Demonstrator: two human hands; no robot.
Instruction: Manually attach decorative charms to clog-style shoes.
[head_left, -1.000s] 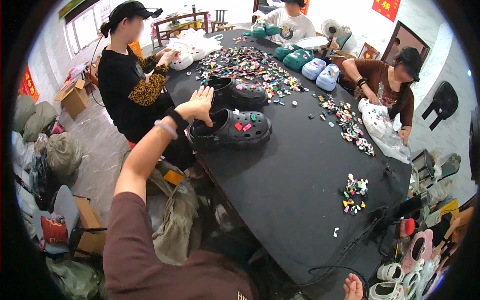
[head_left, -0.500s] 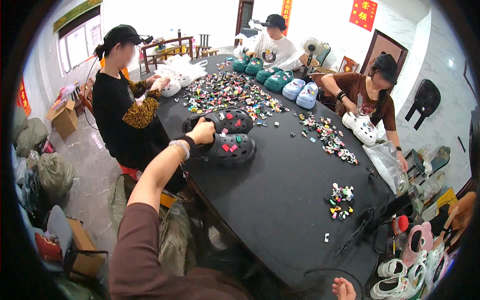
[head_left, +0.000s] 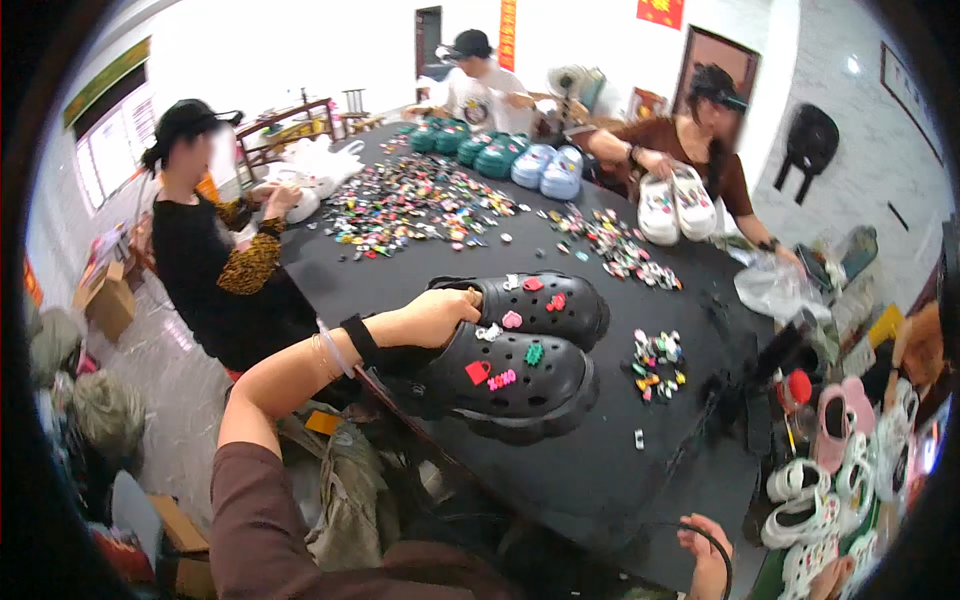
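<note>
My left hand (head_left: pixel 455 312) is closed on a pair of black clogs, gripping the inner sides of the openings. The farther black clog (head_left: pixel 565 310) and the nearer black clog (head_left: pixel 510 375) lie side by side over the table, toes to the right. Colourful charms, including a red bag-shaped charm (head_left: pixel 478 372) and a green charm (head_left: pixel 535 354), dot their uppers. Low at the right, my right hand (head_left: pixel 705 550) has its fingers loosely apart and holds nothing, beside a black cable (head_left: pixel 722 545).
A large heap of small charms (head_left: pixel 420 200) covers the far part of the black table (head_left: pixel 560 490); smaller piles lie rightward. Green clogs (head_left: pixel 500 155) and light blue clogs (head_left: pixel 560 170) line the far edge. One co-worker holds white clogs (head_left: pixel 660 215). More shoes (head_left: pixel 800 520) stand at lower right.
My left hand has brought the black clogs nearer and rightward. My right hand has risen slightly beside the cable. The co-worker at right has lifted the white clogs upright. The view has shifted.
</note>
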